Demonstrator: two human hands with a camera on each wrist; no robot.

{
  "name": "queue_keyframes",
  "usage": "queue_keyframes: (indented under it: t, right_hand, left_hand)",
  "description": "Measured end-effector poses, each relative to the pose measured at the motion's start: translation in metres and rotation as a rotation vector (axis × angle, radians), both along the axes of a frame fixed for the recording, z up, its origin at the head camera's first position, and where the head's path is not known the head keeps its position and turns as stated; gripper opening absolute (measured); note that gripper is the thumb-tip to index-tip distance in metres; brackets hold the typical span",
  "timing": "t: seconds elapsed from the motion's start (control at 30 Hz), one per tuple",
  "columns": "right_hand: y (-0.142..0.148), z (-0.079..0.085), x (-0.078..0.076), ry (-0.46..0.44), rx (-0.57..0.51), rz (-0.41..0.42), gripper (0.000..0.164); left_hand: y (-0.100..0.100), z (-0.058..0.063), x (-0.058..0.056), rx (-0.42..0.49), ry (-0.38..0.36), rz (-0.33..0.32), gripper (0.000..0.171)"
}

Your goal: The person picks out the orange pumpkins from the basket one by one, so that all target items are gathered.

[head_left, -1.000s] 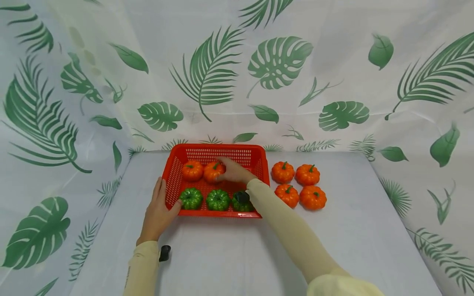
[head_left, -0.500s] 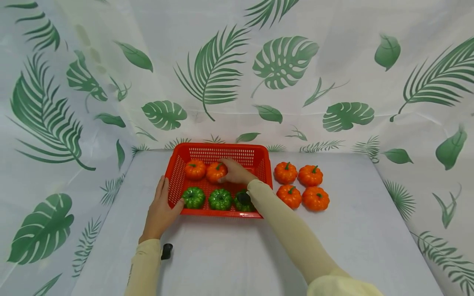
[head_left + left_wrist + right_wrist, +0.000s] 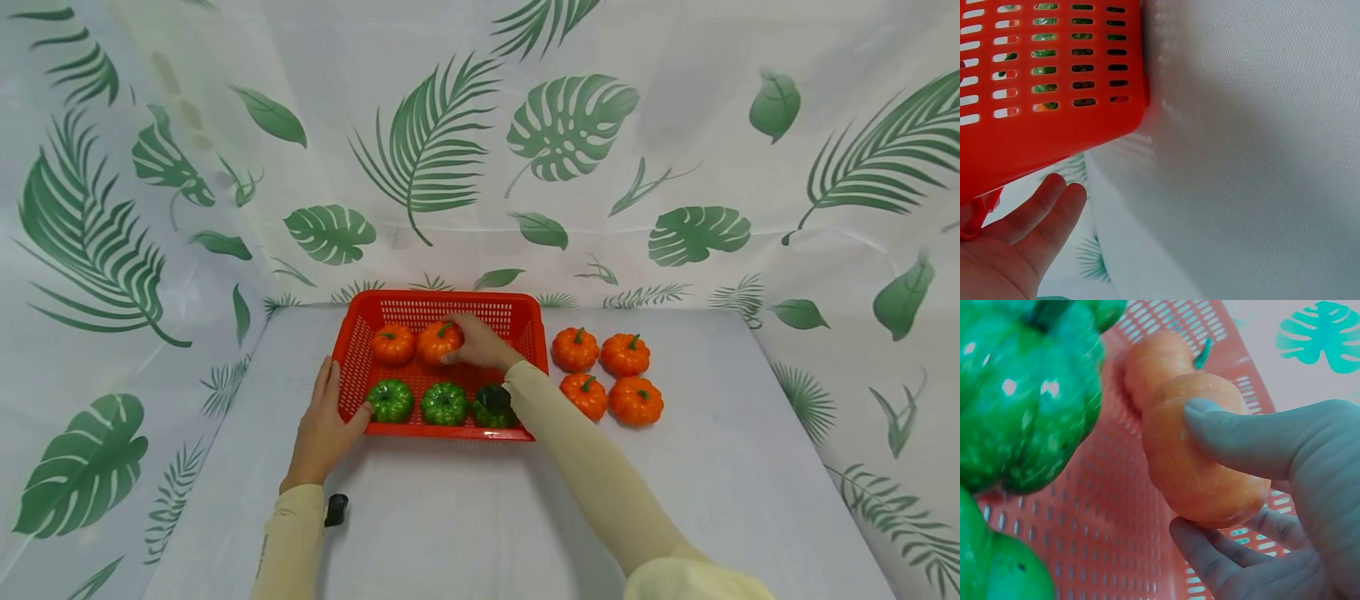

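Observation:
In the red basket (image 3: 442, 432), my right hand (image 3: 483, 343) grips a small orange pumpkin (image 3: 438, 344). The right wrist view shows the thumb across this tilted pumpkin (image 3: 1194, 469), with fingers below it. Another orange pumpkin (image 3: 393, 344) sits just to its left. Along the basket's front lie green pumpkins (image 3: 445, 405), one partly covered by the right wrist's black camera. My left hand (image 3: 322, 433) rests at the basket's front left corner, thumb at the rim. Two straight fingers (image 3: 1054, 219) show beside the outer wall in the left wrist view; the thumb is hidden there.
Several orange pumpkins (image 3: 603, 375) stand in a cluster on the white tabletop (image 3: 465, 517), right of the basket. A leaf-printed curtain (image 3: 465, 167) rises behind the table and along both sides.
The gripped orange pumpkin has risen slightly and tilted in my right hand over the last half second. My left hand stays at the basket's corner. The whole head view has shifted a little.

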State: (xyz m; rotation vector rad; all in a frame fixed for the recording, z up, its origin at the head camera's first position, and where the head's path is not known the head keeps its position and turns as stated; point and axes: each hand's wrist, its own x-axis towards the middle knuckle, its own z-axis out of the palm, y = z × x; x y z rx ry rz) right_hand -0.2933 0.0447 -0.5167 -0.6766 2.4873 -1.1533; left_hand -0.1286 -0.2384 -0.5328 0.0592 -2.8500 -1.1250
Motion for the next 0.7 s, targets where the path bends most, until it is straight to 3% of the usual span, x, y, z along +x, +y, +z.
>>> queue_keyframes:
  t: [0.4,0.7]
  right_hand:
    - [0.017,0.018,0.012,-0.049,-0.133,-0.055,0.077]
    - [0.039,0.030,0.019,-0.028,-0.093,-0.104,0.085]
  left_hand:
    - [0.004,0.004,0.002,-0.008,-0.021,-0.015,0.093]
    - [0.001,0.003,0.004,-0.005,-0.011,-0.021,0.092]
